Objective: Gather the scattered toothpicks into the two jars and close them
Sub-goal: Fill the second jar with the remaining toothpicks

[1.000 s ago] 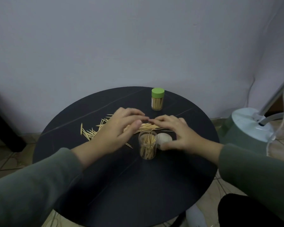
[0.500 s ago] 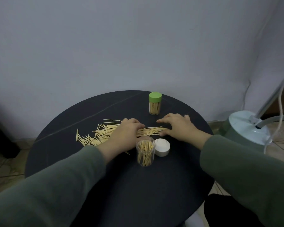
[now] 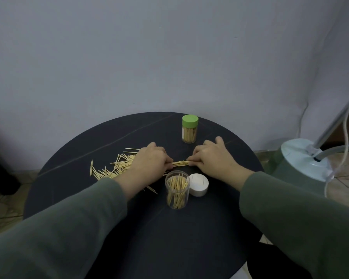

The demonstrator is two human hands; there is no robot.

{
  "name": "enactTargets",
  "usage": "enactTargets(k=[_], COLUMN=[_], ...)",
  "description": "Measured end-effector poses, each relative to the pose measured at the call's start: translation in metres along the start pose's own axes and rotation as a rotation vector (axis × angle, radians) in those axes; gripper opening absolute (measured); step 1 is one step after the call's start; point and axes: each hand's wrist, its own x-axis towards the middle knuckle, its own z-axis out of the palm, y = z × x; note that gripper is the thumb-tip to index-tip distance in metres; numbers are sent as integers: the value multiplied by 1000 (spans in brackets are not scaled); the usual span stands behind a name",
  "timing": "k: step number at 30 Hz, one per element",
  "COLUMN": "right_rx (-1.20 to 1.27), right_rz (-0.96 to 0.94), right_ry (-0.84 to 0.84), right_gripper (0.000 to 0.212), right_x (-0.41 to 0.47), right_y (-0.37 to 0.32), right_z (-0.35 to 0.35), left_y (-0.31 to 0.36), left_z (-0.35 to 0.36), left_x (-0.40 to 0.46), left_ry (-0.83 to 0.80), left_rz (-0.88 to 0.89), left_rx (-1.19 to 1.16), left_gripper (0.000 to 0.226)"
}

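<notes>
Head view: the left hand [image 3: 149, 161] and the right hand [image 3: 213, 158] pinch the two ends of a small bundle [image 3: 180, 163] of toothpicks, low on the dark counter [image 3: 169, 238]; loose toothpicks [image 3: 113, 168] lie scattered to the left, some under the left hand. The open jar [image 3: 177, 191] stands just in front, part full, beside its white lid [image 3: 198, 184]; the green-lid jar [image 3: 189, 128] is closed, farther back. Risk, as I judge: the bundle can splay on lifting and drop sticks; a wrist or sleeve can knock the light open jar over.
</notes>
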Motion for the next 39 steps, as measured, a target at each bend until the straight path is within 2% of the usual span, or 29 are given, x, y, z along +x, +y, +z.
enactTargets(k=[13,25,32,36,39], right_rx=[-199,-95,64,387,727], right_rz=[-74,2,86,215,284], right_ry=[-65,-1,70,173,199], right_gripper=[30,29,30,15,5], right_x=[0,-11,-19,-20,-19], right_y=[-6,-2,2,0,-8], right_z=[-7,-15,-14,-16,-19], left_y=[5,0,-1,-2,-1], left_z=[-4,-4,1,0,-9], left_x=[-2,-12,-15,-15,-15], left_ry=[34,129,237,320,376], left_rz=[58,7,-28,-91,-186], left_rx=[121,-57,-172,-394,-697], left_gripper=[31,29,27,23,18])
